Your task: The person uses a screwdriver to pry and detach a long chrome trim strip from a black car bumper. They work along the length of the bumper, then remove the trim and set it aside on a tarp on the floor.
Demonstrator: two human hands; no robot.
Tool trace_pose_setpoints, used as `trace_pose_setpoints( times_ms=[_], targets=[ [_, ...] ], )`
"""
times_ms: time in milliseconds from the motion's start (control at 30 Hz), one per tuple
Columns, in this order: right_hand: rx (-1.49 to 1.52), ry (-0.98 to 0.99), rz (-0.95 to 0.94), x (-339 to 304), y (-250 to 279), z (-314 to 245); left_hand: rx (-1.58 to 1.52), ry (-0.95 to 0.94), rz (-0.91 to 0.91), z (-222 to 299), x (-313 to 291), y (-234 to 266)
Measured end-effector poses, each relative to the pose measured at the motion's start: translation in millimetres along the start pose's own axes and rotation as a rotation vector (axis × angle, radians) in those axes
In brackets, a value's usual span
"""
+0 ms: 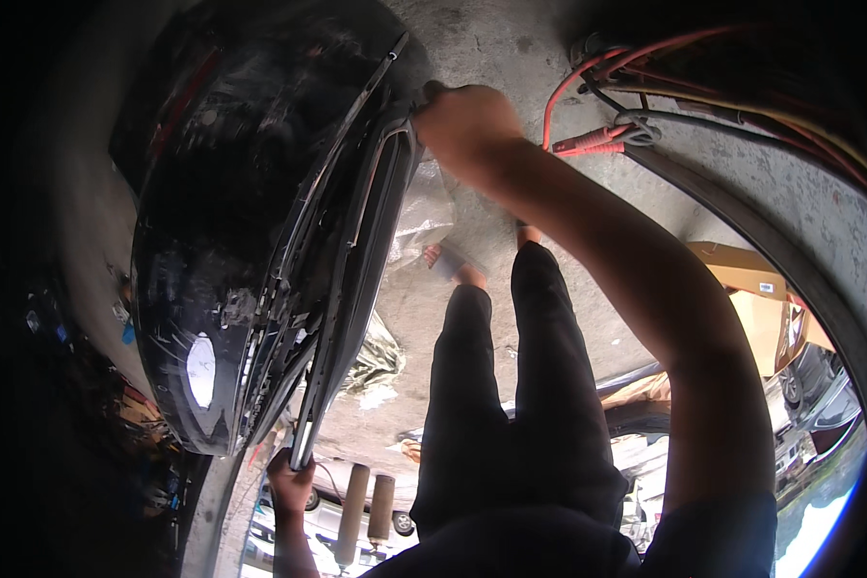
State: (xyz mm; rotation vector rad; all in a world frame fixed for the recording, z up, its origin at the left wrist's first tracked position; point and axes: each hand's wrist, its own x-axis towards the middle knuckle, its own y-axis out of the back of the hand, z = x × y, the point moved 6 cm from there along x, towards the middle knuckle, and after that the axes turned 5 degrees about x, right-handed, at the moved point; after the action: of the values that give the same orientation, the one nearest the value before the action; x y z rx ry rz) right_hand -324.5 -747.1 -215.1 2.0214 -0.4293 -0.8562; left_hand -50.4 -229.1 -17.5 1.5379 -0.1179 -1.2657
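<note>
A long, dark car part (383, 193) with a slotted frame-like edge runs slantwise in front of me; its exact kind is unclear. My right hand (467, 125) is closed around its far end, with the fingertips mostly hidden behind the edge. At the near end, low on the left, my left hand (289, 479) wraps around the edge. Directly beyond it is a large, scuffed, glossy black car body panel (212, 212) with a bright oval patch. Whether this panel and the held part are one piece, I cannot tell.
Clear plastic sheeting (424, 212) lies on the concrete floor (419, 318) by my feet. Red and black cables (592, 144) hang at the far right. A cardboard box (756, 308) stands on the right. Two brown cylinders (354, 511) appear low, right of my left hand.
</note>
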Motion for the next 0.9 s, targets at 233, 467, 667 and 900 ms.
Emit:
trace_pose_setpoints(
  times_ms=[233, 467, 667, 900],
  targets=[
    [0.139, -0.196, 0.017, -15.4, -12.1, 57.5, 0.023, -0.055, -0.096, -4.5, -1.0, 6.7],
    [0.252, -0.336, -0.394, 6.9, -8.7, 79.3, 0.098, -0.075, -0.026, 4.7, -6.6, 10.0],
    [0.311, -0.196, -0.158, -9.5, -42.3, 116.7, 0.059, -0.018, 0.004, 11.5, -7.5, 21.7],
    [0.482, -0.147, -0.123, -11.5, -75.1, 163.4, 0.069, -0.033, 0.026, 0.5, -6.6, 24.8]
  ],
)
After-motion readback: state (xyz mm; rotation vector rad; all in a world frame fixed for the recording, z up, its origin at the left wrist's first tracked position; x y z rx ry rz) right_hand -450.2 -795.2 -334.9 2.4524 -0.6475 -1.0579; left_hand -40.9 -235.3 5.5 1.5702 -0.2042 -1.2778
